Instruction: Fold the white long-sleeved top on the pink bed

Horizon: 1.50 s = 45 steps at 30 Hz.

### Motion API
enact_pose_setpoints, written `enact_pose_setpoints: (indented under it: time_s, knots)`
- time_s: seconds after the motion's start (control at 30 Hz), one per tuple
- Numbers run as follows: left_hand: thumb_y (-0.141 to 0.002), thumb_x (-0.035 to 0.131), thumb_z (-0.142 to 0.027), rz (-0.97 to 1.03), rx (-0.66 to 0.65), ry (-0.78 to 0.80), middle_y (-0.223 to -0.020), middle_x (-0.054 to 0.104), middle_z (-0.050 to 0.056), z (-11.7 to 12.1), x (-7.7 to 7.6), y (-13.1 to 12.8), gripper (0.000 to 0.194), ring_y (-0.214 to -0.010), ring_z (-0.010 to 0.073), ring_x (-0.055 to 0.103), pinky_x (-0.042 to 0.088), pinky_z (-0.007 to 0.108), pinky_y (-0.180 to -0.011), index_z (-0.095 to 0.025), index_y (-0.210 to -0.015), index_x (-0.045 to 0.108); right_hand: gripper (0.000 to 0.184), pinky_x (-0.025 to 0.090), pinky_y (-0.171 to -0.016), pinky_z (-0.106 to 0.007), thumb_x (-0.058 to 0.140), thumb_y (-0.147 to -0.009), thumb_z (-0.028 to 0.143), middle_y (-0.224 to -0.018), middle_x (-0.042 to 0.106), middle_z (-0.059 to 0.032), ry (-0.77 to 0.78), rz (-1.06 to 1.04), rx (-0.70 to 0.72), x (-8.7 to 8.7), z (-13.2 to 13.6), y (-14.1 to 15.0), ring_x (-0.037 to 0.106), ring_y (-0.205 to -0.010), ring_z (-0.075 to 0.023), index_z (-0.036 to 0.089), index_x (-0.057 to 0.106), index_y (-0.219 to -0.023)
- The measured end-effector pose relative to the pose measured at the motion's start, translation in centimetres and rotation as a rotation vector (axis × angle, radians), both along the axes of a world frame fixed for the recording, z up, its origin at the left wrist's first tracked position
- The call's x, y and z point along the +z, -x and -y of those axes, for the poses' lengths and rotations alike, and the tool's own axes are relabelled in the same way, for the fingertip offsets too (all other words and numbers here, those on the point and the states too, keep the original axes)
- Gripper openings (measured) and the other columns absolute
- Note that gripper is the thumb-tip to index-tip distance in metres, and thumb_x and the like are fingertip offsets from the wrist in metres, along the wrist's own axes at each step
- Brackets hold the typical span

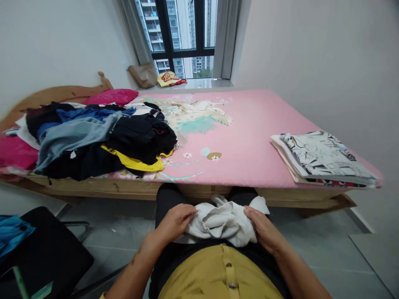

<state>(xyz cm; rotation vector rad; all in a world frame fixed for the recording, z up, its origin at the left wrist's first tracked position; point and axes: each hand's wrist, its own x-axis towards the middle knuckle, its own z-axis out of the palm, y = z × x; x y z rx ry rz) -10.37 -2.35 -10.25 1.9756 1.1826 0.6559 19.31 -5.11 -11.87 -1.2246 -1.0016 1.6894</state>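
A crumpled white garment lies bunched across my lap; its exact kind is hidden by the folds. My left hand pinches its left side between thumb and fingers. On the opposite side, my right hand grips the cloth, thumb on top and fingers partly hidden. Beyond my knees, a stack of folded clothes rests on the bed's right end, a white piece with a black print uppermost. A loose heap of clothes, mostly black, blue and grey with a yellow edge, covers the left part of the bed.
The bed has a pink printed sheet and a wooden frame right in front of my legs. Pink pillows lie under and behind the heap. A black chair with blue cloth stands at lower left. Bags sit on the windowsill.
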Motion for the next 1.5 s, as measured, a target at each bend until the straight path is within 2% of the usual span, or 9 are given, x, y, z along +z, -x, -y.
enact_pose_setpoints:
  time_s: [0.3, 0.43, 0.53, 0.7, 0.9, 1.0, 1.2, 1.33, 1.5]
  knots:
    - [-0.082, 0.051, -0.025, -0.375, -0.108, -0.067, -0.094, 0.067, 0.007, 0.0, -0.4, -1.0, 0.019, -0.089, 0.0204, 0.055, 0.037, 0.032, -0.081, -0.022, -0.089, 0.069, 0.031, 0.045, -0.066, -0.026, 0.059, -0.08, 0.046, -0.086, 0.064, -0.0029, 0.052, -0.103, 0.023, -0.3, 0.8, -0.8, 0.058, -0.074, -0.016, 0.018, 0.054, -0.093]
    - [-0.085, 0.049, -0.026, -0.242, -0.035, -0.136, -0.097, 0.065, 0.007, 0.1, 1.9, -0.4, 0.016, -0.093, 0.0205, 0.054, 0.036, 0.033, -0.085, -0.021, -0.088, 0.064, 0.048, 0.044, -0.063, -0.024, 0.069, -0.073, 0.042, -0.09, 0.062, -0.0021, -0.062, 0.054, 0.104, 0.6, 0.3, -2.2, 0.057, -0.074, -0.0149, 0.021, 0.049, -0.11]
    - [-0.087, 0.046, -0.026, -0.139, 0.028, -0.181, -0.096, 0.063, 0.006, 0.0, 4.5, -0.2, 0.016, -0.092, 0.019, 0.054, 0.037, 0.031, -0.085, -0.021, -0.091, 0.06, 0.039, 0.044, -0.066, -0.025, 0.063, -0.078, 0.043, -0.09, 0.061, -0.0021, -0.233, 0.304, 0.091, 2.0, -0.6, -3.4, 0.055, -0.077, -0.0159, 0.021, 0.053, -0.108]
    - [-0.089, 0.042, -0.033, 0.001, 0.2, -0.152, -0.075, 0.054, 0.0, -1.7, 8.8, -0.9, 0.018, -0.069, 0.0139, 0.048, 0.038, 0.024, -0.065, -0.02, -0.088, 0.054, 0.027, 0.04, -0.065, -0.025, 0.048, -0.088, 0.043, -0.077, 0.057, -0.001, -0.504, 0.602, 0.071, 7.2, -3.0, -4.7, 0.05, -0.072, -0.0148, 0.019, 0.061, -0.087]
    - [-0.082, 0.051, -0.043, 0.231, 0.343, -0.318, -0.068, 0.049, -0.001, -4.6, 15.9, -1.6, 0.024, -0.062, 0.0131, 0.042, 0.034, 0.022, -0.058, -0.019, -0.079, 0.056, 0.033, 0.034, -0.052, -0.022, 0.052, -0.084, 0.05, -0.066, 0.045, -0.0006, -0.63, 0.513, -0.017, 16.9, -4.6, -5.4, 0.04, -0.061, -0.0124, 0.019, 0.056, -0.071]
    - [-0.078, 0.053, -0.049, 0.378, 0.278, -0.141, -0.067, 0.05, 0.0, -5.8, 18.0, -2.0, 0.03, -0.059, 0.0125, 0.04, 0.032, 0.021, -0.052, -0.02, -0.079, 0.057, 0.035, 0.036, -0.051, -0.022, 0.051, -0.084, 0.052, -0.067, 0.048, -0.0016, -0.609, 0.377, -0.003, 19.9, -5.0, -5.4, 0.043, -0.06, -0.012, 0.019, 0.058, -0.072]
    - [-0.081, 0.051, -0.048, 0.233, 0.117, -0.106, -0.066, 0.044, -0.001, -7.8, 17.2, -2.4, 0.031, -0.063, 0.0127, 0.039, 0.035, 0.022, -0.058, -0.019, -0.071, 0.053, 0.037, 0.037, -0.049, -0.022, 0.055, -0.08, 0.053, -0.064, 0.053, -0.0002, -0.483, 0.348, 0.024, 19.0, -6.9, -5.6, 0.046, -0.056, -0.0112, 0.017, 0.056, -0.071]
    - [-0.083, 0.048, -0.051, 0.237, 0.133, -0.095, -0.065, 0.041, -0.002, -7.1, 15.8, -2.5, 0.035, -0.061, 0.0122, 0.036, 0.033, 0.021, -0.055, -0.019, -0.069, 0.049, 0.035, 0.037, -0.049, -0.022, 0.055, -0.081, 0.053, -0.066, 0.057, -0.0009, -0.359, 0.193, 0.099, 17.8, -6.5, -5.5, 0.047, -0.054, -0.0108, 0.018, 0.057, -0.077]
    - [-0.086, 0.045, -0.051, 0.164, 0.096, -0.023, -0.069, 0.042, -0.001, -6.1, 14.3, -2.1, 0.037, -0.066, 0.0132, 0.039, 0.034, 0.022, -0.061, -0.019, -0.069, 0.049, 0.027, 0.04, -0.056, -0.02, 0.068, -0.074, 0.04, -0.081, 0.062, -0.0012, -0.38, 0.316, 0.234, 16.9, -5.8, -5.5, 0.053, -0.067, -0.0113, 0.02, 0.061, -0.089]
